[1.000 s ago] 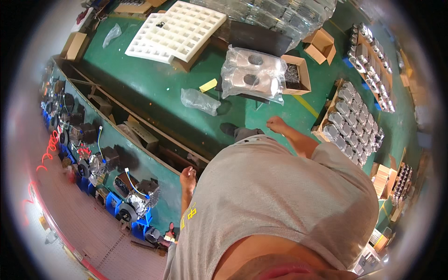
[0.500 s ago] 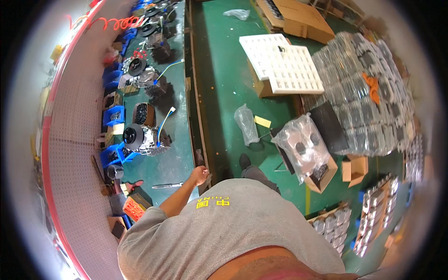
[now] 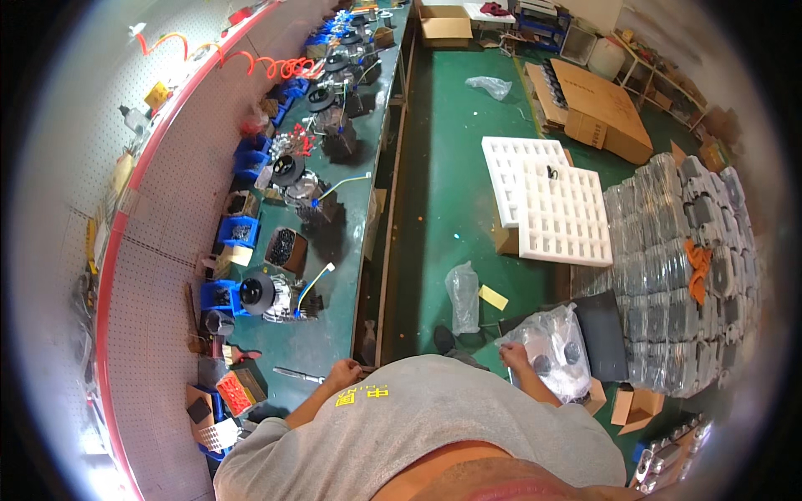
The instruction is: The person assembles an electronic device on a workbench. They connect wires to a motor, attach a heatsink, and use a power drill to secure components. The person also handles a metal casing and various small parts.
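My left hand [image 3: 343, 374] is at the bench's front edge with its fingers curled together; anything inside them is too small to make out. Just left of it, a long thin silver tool [image 3: 298, 375] lies on the green bench top [image 3: 334, 292]. Farther up the bench stands a finned metal assembly [image 3: 284, 298] with a black round part and a cable ending in a white plug. Over on the right, my right hand [image 3: 514, 355] hangs with curled fingers beside a clear plastic bag [image 3: 555, 334] covering pale parts. Whether those fingers hold anything is hidden.
Similar assemblies [image 3: 294, 179] line the bench beside blue bins [image 3: 240, 232] and a carton of dark small parts [image 3: 286, 250]. Across the aisle are white foam trays [image 3: 564, 213], wrapped stacked metal housings [image 3: 652, 284] and an open carton [image 3: 637, 409]. A plastic bag [image 3: 463, 296] lies on the floor.
The view has tilted up, showing more of the aisle's far end. My right hand has come into view beside the bagged parts. My left hand stays by the bench edge.
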The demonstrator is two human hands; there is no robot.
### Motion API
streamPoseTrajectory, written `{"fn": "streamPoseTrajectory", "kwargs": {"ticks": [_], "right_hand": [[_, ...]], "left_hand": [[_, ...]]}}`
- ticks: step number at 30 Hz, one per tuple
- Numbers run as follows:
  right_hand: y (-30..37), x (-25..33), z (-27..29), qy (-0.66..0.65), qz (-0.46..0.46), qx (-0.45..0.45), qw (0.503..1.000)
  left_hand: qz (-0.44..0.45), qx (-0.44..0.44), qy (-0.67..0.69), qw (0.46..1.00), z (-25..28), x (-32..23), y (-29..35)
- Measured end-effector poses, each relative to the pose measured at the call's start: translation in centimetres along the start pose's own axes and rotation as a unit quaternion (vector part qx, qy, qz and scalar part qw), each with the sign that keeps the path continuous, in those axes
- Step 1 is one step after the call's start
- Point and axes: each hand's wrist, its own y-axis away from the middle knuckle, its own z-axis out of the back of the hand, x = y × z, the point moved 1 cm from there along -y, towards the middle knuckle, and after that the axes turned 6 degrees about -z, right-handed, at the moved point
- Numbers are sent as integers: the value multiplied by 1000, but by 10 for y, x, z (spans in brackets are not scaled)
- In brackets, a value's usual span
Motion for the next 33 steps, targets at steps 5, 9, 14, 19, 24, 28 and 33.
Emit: {"fn": "streamPoseTrajectory", "kwargs": {"ticks": [5, 9, 14, 19, 24, 28, 33], "right_hand": [[-63, 40, 8, 50, 49, -1, 998], [-98, 36, 9, 146, 78, 9, 986], [-102, 49, -6, 181, 87, 66, 977], [-115, 40, 0, 181, 121, 69, 974], [-88, 49, 3, 213, 102, 46, 971], [-51, 54, 6, 210, 71, 37, 974], [-17, 52, 20, 209, 39, 43, 976]], "left_hand": [[11, -60, 98, 993, -8, -20, -23], [49, -76, 130, 987, -20, -53, -9], [83, -68, 87, 990, -66, 31, 9], [114, -48, 83, 989, -74, 14, 31], [-28, -86, 71, 993, -53, -24, -6], [-133, -40, 48, 989, -46, -66, -75], [-262, 21, -13, 965, -24, -176, -167]]}}
